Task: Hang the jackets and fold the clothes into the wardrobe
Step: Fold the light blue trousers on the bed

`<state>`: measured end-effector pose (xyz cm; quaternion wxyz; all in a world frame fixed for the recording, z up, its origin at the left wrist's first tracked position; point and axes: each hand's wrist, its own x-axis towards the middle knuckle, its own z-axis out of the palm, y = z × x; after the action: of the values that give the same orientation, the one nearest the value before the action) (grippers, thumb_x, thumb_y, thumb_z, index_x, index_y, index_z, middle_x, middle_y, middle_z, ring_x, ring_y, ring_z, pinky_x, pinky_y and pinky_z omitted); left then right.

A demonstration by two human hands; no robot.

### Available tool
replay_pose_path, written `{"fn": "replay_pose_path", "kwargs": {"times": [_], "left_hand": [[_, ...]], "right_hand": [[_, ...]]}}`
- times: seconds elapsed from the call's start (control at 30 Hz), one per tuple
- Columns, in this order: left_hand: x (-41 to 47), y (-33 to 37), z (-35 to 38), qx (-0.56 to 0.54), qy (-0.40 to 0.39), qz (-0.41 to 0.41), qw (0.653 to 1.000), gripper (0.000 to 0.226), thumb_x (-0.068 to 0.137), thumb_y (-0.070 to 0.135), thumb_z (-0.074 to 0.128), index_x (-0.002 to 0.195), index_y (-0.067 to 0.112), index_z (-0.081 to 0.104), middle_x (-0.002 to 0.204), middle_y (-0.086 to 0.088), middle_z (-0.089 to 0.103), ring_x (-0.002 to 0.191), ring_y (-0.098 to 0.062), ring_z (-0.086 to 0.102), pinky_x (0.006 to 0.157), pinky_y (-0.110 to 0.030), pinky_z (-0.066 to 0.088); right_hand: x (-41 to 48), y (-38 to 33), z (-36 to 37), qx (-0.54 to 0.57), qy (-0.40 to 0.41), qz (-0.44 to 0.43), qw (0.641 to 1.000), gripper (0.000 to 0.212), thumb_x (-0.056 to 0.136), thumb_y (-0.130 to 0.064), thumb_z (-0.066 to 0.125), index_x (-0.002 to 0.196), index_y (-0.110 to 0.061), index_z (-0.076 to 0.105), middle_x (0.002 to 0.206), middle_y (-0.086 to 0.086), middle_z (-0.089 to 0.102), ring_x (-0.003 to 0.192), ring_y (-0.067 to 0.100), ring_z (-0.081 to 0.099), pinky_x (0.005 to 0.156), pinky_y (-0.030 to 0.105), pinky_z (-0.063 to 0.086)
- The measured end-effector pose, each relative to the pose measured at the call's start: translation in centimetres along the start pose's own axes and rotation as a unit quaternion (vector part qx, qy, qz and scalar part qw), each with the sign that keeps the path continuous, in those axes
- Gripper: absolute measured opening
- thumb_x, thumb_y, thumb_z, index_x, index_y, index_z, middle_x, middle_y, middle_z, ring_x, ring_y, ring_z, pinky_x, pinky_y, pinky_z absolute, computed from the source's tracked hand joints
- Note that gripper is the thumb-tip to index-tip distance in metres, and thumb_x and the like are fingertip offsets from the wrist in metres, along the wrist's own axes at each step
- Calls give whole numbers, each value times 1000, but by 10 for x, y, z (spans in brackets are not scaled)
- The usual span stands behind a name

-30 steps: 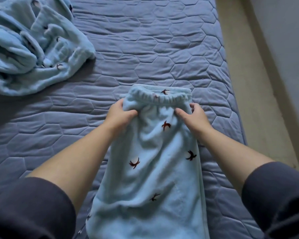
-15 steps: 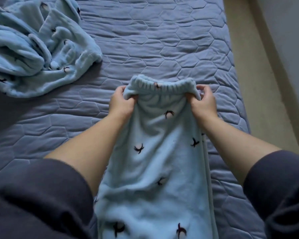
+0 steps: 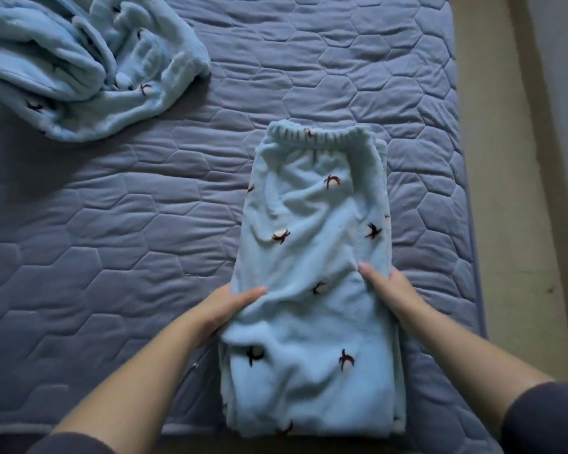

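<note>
Light blue fleece pyjama trousers (image 3: 312,224) with small dark bird prints lie flat and lengthwise on the bed, elastic waistband at the far end. My left hand (image 3: 227,308) grips their left edge about halfway down, thumb on top and fingers hidden under the fabric. My right hand (image 3: 386,288) holds the right edge at the same level, thumb on top. The near end of the trousers reaches the bed's front edge.
A crumpled matching light blue fleece garment (image 3: 79,67) lies at the far left of the quilted blue mattress (image 3: 145,224). A beige floor strip (image 3: 502,191) and a wall run along the bed's right side.
Both hands let go of the waistband, which now lies flat on the bed, and slid back towards me to the middle of the trousers.
</note>
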<state>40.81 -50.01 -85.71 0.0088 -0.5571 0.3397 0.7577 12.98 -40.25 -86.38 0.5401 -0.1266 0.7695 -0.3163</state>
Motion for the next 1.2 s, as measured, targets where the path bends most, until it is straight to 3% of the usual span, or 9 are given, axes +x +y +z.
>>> {"fn": "replay_pose_path", "kwargs": {"times": [0.33, 0.57, 0.73, 0.83, 0.9, 0.97, 1.03, 1.1, 1.2], "left_hand": [[-64, -61, 13, -20, -23, -113, 993, 74, 57, 44, 84, 123, 24, 57, 112, -4, 70, 103, -26, 67, 95, -46, 51], [-97, -53, 42, 53, 112, 25, 992, 58, 83, 23, 71, 135, 24, 45, 112, 13, 57, 90, 3, 56, 66, -7, 45], [-121, -79, 31, 119, 108, 6, 987, 46, 90, 40, 59, 130, 25, 44, 123, 5, 56, 102, -11, 57, 76, -20, 47], [-125, -88, 15, 136, 138, -30, 981, 44, 93, 44, 50, 126, 15, 45, 98, -8, 60, 70, -21, 62, 56, -32, 52], [-121, -94, 3, 218, 128, -14, 967, 42, 96, 36, 50, 131, 14, 42, 104, -8, 63, 75, -24, 68, 64, -38, 57], [-120, -100, -8, 398, 148, 52, 904, 46, 93, 28, 55, 135, 17, 39, 121, -7, 60, 96, -26, 66, 79, -41, 53], [-116, -105, -17, 596, 202, 200, 751, 60, 83, 16, 64, 136, 16, 37, 131, -10, 53, 111, -34, 59, 83, -45, 52], [-113, -106, -17, 709, 200, 350, 579, 63, 76, 13, 55, 136, 18, 36, 139, -16, 50, 122, -36, 53, 91, -49, 49], [-95, -109, -18, 778, 145, 431, 433, 69, 79, 7, 37, 145, 22, 29, 150, -13, 33, 136, -34, 35, 107, -56, 32]], "right_hand": [[-84, 79, -8, 57, -127, 130, 982, 48, 74, -20, 76, 119, -11, 62, 105, 4, 73, 96, 20, 70, 79, 31, 54], [-128, 61, -15, -7, -59, 2, 998, 56, 80, -11, 71, 128, -23, 43, 112, -14, 59, 100, 2, 58, 72, 17, 46], [-152, 73, -28, -65, -95, 15, 993, 60, 86, -14, 66, 139, -21, 37, 129, -3, 56, 110, 7, 58, 83, 19, 45], [-145, 80, -39, -73, -80, 37, 993, 62, 93, -14, 57, 146, -27, 27, 100, 2, 63, 77, -1, 65, 65, 18, 52], [-139, 88, -44, -82, -82, 62, 991, 62, 95, -10, 52, 149, -25, 24, 90, 12, 58, 76, 15, 61, 69, 31, 55], [-137, 96, -47, -156, -58, 7, 986, 67, 91, -1, 52, 150, -20, 25, 109, 14, 59, 95, 24, 60, 88, 37, 50], [-135, 105, -52, -365, 17, -160, 917, 79, 77, 7, 60, 147, -16, 32, 138, 15, 48, 122, 29, 51, 102, 35, 39], [-129, 113, -58, -568, 63, -357, 739, 94, 59, 8, 72, 143, -18, 40, 147, 15, 42, 132, 36, 44, 106, 50, 34], [-111, 119, -57, -672, 6, -504, 543, 90, 64, 3, 67, 143, -25, 35, 151, 12, 34, 135, 37, 37, 105, 64, 23]]}}
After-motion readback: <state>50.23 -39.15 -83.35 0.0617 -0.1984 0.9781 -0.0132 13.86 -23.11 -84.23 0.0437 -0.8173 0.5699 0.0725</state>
